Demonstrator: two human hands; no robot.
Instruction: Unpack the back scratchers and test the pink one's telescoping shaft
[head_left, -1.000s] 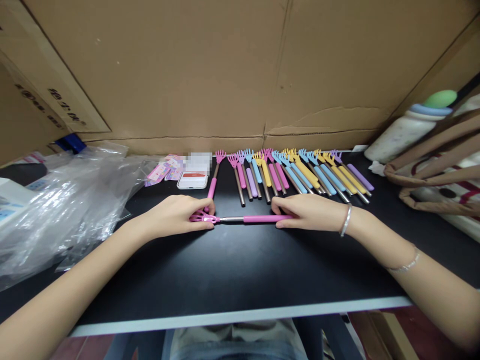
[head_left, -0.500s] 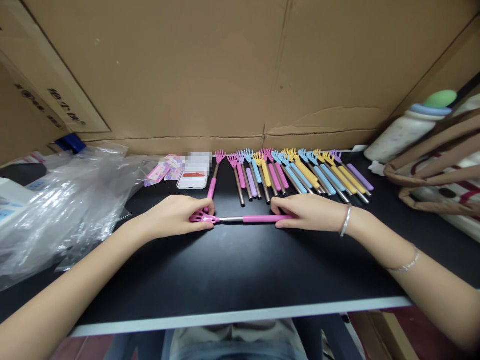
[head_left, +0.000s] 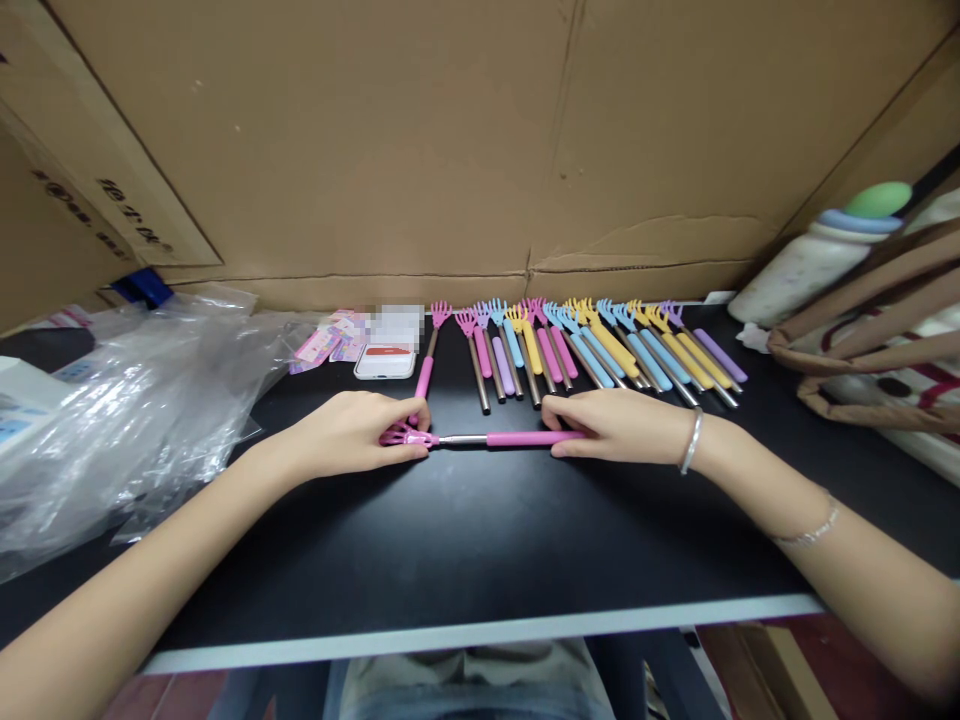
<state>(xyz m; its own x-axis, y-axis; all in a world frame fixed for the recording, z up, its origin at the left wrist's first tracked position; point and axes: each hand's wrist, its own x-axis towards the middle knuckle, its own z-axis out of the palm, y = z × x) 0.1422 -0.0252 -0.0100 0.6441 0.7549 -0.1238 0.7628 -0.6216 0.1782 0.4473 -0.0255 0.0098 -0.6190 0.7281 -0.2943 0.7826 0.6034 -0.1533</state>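
Observation:
A pink back scratcher point(head_left: 525, 438) with a short metal shaft lies crosswise between my hands, low over the black table. My left hand point(head_left: 360, 432) is closed around its claw end, thumb in front. The handle end is in the closed fingers of my right hand point(head_left: 619, 425), which hides its tip. Behind my left hand another pink back scratcher point(head_left: 425, 375) lies with its claw pointing away, its lower end partly covered by my fingers. Further back, several back scratchers point(head_left: 596, 352) in pink, purple, blue and yellow lie in a slanting row.
Clear plastic bags point(head_left: 150, 420) are heaped at the left beside a white box point(head_left: 26, 405). A phone point(head_left: 385, 358) and pink printed cards point(head_left: 330, 340) lie at the back. A bottle point(head_left: 814, 265) leans at the right by a bag with brown straps point(head_left: 832, 345). Cardboard point(head_left: 390, 140) walls the back.

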